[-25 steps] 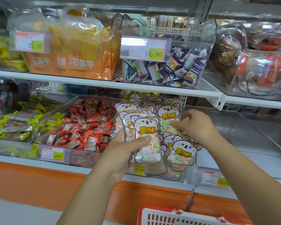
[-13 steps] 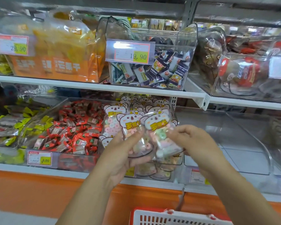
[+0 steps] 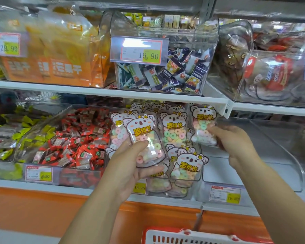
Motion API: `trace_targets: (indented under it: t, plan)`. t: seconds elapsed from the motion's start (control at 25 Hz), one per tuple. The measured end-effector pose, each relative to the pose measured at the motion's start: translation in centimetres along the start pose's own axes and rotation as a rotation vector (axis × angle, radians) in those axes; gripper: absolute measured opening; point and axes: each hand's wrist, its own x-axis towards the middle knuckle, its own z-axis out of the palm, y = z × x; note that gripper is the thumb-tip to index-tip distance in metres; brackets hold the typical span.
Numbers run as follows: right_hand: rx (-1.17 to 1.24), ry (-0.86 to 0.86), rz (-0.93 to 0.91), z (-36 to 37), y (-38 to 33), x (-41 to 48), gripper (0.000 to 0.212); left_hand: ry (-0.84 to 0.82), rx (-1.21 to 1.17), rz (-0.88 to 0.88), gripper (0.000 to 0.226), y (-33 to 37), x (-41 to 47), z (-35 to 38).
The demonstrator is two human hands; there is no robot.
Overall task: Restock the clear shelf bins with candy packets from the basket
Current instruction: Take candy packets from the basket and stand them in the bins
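Forearms, left hand (image 3: 130, 169) and right hand (image 3: 236, 145) are bare.

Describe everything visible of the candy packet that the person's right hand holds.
The candy packet is a koala-shaped pouch of glossy clear plastic, with a white face, a yellow flower on one ear and yellow characters below. Pastel ring candies fill its lower half. It is held upright in the air, near the right end of the clear bin of like packets. The right hand grips its lower right side.
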Motion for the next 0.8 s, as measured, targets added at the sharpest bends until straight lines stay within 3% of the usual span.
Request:
trace_targets:
  t: [0.12,0.2,0.52,0.8]
  plan:
    - [-0.029,-0.033,-0.017,0.7,0.7,1.0,0.034,0.01,0.012,0.023,0.02,-0.1,0.2,0.2]
    - [-0.065,-0.029,-0.047,0.8,0.9,1.2,0.039,0.002,0.02,0.028,0.02,-0.1,0.2,0.3]
    - [-0.304,-0.042,-0.207,0.6,0.0,1.2,0.015,0.051,0.043,0.039,0.026,-0.1,0.4,0.2]
    - [0.104,0.044,-0.043,0.5,0.0,2.8,0.009,0.08,0.02,0.053,0.018,0.0,0.4,0.2]
